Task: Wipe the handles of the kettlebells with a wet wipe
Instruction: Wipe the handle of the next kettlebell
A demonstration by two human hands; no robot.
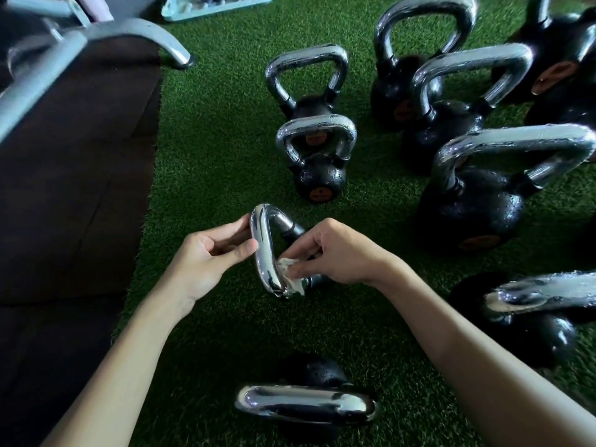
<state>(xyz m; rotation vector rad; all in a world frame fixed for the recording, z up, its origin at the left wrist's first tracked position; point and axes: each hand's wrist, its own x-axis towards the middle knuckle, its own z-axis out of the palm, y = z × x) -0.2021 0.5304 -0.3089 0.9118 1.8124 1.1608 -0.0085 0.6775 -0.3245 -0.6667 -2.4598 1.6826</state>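
Chrome kettlebell handle (262, 246) at centre, low over the green turf (209, 156) — left hand (206, 256) grips its bar, right hand (338, 253) pinches a crumpled white wipe (292, 280) against the lower bend — other kettlebells (319, 179) stand beyond.

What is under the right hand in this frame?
A crumpled white wipe, pinched against the chrome handle that the left hand holds. The right hand hides that kettlebell's black body; only its neck shows.
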